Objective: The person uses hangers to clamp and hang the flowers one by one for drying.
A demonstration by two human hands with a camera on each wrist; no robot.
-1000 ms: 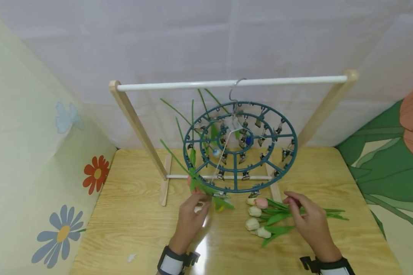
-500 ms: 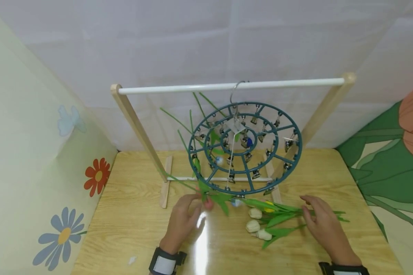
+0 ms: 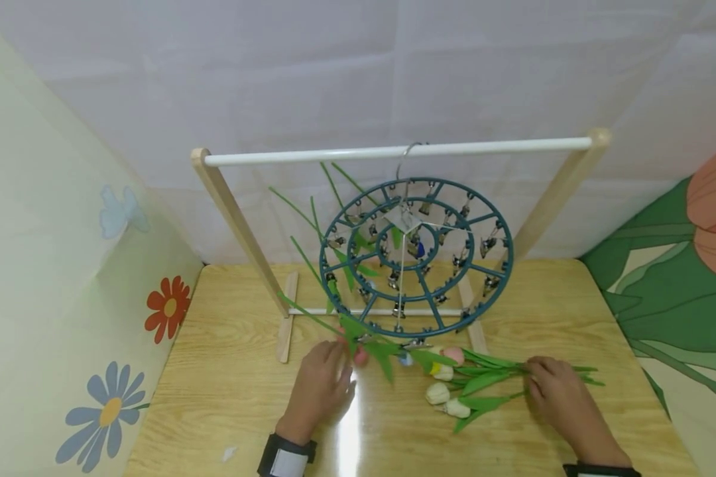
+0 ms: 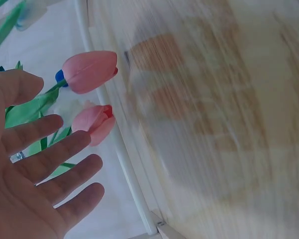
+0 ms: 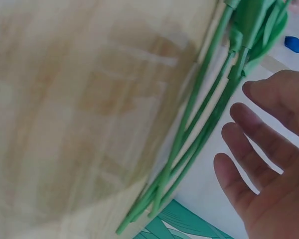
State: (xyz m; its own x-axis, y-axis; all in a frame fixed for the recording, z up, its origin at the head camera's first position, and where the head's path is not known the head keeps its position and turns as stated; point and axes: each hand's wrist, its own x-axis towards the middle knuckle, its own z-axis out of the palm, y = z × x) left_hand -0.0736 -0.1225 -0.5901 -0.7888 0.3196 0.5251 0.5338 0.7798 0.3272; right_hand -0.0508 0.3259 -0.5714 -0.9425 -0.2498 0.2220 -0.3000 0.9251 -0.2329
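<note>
Head view shows several tulips clipped to the round clip hanger (image 3: 417, 255) while a bunch of loose tulips (image 3: 459, 387) awaits on the table (image 3: 227, 397), left hand (image 3: 322, 387) and right hand (image 3: 557, 391) both slack-fingered, holding nothing.

I am at what looks like a staged recording booth, not a lived-in room. White sheeting (image 3: 394, 73) hangs behind, and flower-print panels (image 3: 65, 278) close both sides. A small wooden table (image 3: 227, 397) carries a rail stand (image 3: 394, 151) with a peg hanger (image 3: 417, 255) and fake tulips (image 3: 453, 391).
</note>
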